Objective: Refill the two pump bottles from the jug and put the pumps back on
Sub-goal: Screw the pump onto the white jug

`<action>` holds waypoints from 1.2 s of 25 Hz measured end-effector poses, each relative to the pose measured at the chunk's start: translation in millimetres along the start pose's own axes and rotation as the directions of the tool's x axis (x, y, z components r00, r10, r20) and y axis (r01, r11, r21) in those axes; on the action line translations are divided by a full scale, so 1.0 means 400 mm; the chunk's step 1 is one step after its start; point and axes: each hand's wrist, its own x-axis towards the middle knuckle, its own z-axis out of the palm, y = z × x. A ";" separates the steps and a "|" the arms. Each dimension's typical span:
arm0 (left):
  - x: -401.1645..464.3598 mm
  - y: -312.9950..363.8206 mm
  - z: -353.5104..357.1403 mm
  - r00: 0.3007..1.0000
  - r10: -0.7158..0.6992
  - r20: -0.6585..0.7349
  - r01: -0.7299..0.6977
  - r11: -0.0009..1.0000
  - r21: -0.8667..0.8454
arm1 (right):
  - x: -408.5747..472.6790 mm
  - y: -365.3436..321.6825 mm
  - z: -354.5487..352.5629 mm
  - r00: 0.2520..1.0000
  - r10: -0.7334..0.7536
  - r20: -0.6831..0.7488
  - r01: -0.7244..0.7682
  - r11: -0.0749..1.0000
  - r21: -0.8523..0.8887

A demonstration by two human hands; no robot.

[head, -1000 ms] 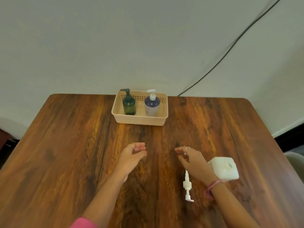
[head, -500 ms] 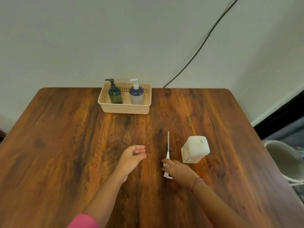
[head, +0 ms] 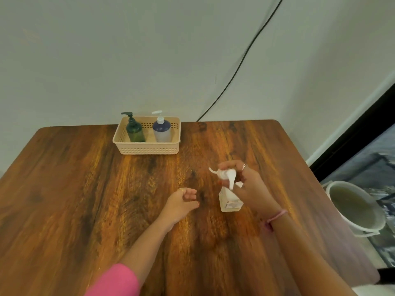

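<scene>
While the right hand (head: 250, 189) pinches the white pump (head: 226, 175) in curled fingers above the jug (head: 229, 201) mid-worktop, the left hand (head: 181, 202) rests beside it, fingers loosely curled, holding nothing.

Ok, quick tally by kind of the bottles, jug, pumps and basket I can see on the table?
Pump bottles: 2, green and blue-topped, both in the basket
Jug: 1
Loose pump: 1, held by the right hand
Basket: 1
Total: 5
</scene>
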 end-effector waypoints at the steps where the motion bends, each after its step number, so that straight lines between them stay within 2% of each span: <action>1: 0.008 0.015 0.024 0.999 0.026 0.031 -0.028 0.999 0.042 | 0.006 -0.018 -0.027 0.998 -0.005 -0.063 0.008 0.999 0.046; 3: 0.027 0.049 0.077 0.991 0.098 0.094 -0.112 0.981 0.160 | 0.020 -0.047 -0.071 0.986 0.004 -0.168 0.021 0.989 0.146; 6: 0.054 0.101 0.152 0.970 0.190 0.152 -0.229 0.923 0.309 | 0.035 -0.082 -0.121 0.969 -0.008 -0.247 0.046 0.988 0.147; 12: 0.119 0.136 0.207 0.944 0.234 0.235 -0.307 0.882 0.356 | 0.060 -0.103 -0.175 0.955 -0.034 -0.293 0.077 0.988 0.134; 14: 0.131 0.117 0.205 0.945 0.250 0.211 -0.310 0.891 0.331 | 0.066 -0.113 -0.188 0.945 -0.033 -0.327 0.085 0.985 0.148; 18: 0.125 0.109 0.172 0.955 0.287 0.078 -0.298 0.927 0.229 | 0.086 -0.130 -0.205 0.924 -0.056 -0.378 0.104 0.989 0.108; 25: 0.101 0.162 0.020 0.946 0.325 -0.020 -0.323 0.944 0.067 | 0.150 -0.168 -0.187 0.931 -0.123 -0.345 0.168 0.980 0.103; 30: 0.071 0.206 -0.056 0.929 0.365 -0.066 -0.364 0.931 0.029 | 0.191 -0.204 -0.156 0.940 -0.173 -0.293 0.210 0.973 0.099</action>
